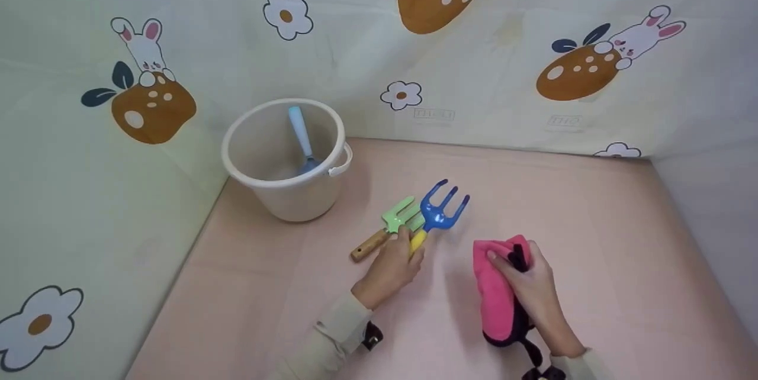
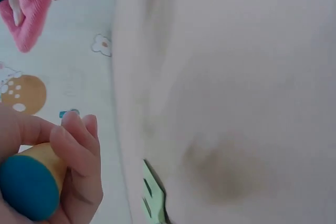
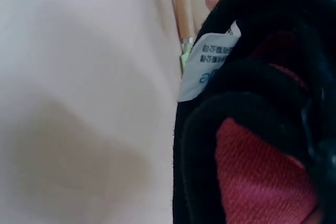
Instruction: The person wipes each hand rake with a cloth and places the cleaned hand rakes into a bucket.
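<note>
My left hand (image 1: 388, 267) grips the yellow handle of a blue three-pronged hand fork (image 1: 436, 218), its prongs pointing away from me. The handle's blue-green butt end (image 2: 29, 187) faces the left wrist camera, fingers curled around it. Just beside that hand, a green hand fork (image 1: 393, 221) with a wooden handle lies on the surface, partly covered by the hand and blue fork. My right hand (image 1: 538, 288) pinches the top of a folded pink cloth item (image 1: 494, 294) with black edging. A white label (image 3: 207, 61) shows on its black edge; its exact kind is unclear.
A cream bucket (image 1: 299, 199) stands at the back left, its side handle facing right. Inside leans a tool with a light-blue handle (image 1: 300, 131). Printed cloth walls (image 1: 349, 42) enclose the pinkish surface (image 1: 592, 220) at the left, back and right.
</note>
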